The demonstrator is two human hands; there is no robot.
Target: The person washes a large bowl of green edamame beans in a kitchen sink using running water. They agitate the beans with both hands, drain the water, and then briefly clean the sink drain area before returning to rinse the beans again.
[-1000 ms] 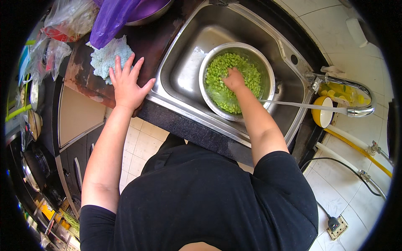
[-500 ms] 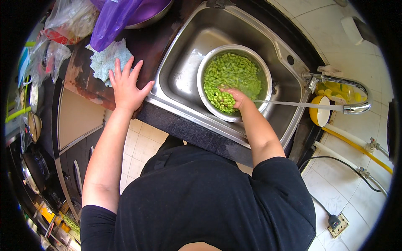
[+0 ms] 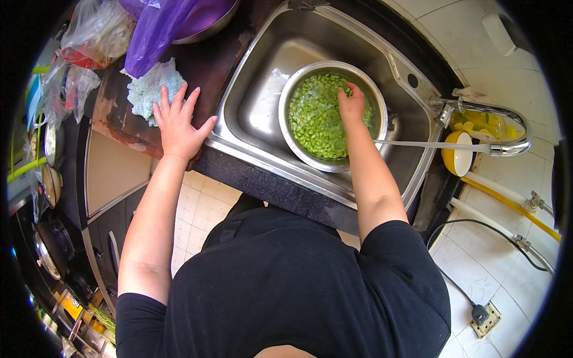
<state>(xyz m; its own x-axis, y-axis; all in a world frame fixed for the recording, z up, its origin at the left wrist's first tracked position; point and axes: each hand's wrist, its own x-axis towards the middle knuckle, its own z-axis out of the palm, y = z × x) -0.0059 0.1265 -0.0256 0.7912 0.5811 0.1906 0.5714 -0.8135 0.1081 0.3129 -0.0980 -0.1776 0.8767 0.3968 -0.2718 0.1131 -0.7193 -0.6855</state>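
A round steel basin (image 3: 285, 128) stands in the sink, filled with water and shelled green beans (image 3: 316, 119). My right hand (image 3: 352, 105) is over the far right part of the basin, its fingers curled around a few of the beans. Spread flat on the dark countertop left of the sink, my left hand (image 3: 182, 128) is open and holds nothing. Its fingertips reach the edge of a crumpled pale blue cloth (image 3: 146, 92). From the chrome faucet (image 3: 507, 146) a stream of water runs leftward to the basin, passing behind or beside my right forearm.
The steel sink (image 3: 253, 101) surrounds the basin. A purple plastic bag (image 3: 155, 42) and a metal bowl (image 3: 209, 30) are at the back left, near clear bags (image 3: 98, 30). Beside the faucet sits a yellow bowl (image 3: 458, 155). A black plug (image 3: 479, 313) is in the wall socket.
My right hand has moved from the near part of the basin to its far right, rising out of the beans with its fingers curled. My left hand stays on the countertop.
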